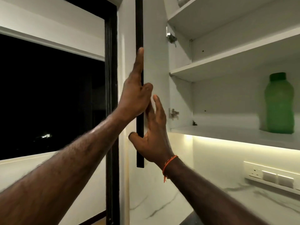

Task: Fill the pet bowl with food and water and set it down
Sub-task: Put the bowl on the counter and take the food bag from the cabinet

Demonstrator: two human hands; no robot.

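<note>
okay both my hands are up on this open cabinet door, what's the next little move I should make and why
Probably let go of the cabinet door with the right hand and reach for the green bottle on the lowest shelf. The door already stands wide open, the left hand steadies its edge, and no pet bowl is in view.

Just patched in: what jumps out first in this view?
Both hands meet on the open cabinet door at centre: the left hand higher along its dark edge, the right hand just below. A green bottle stands alone on the lowest shelf, right.
</note>
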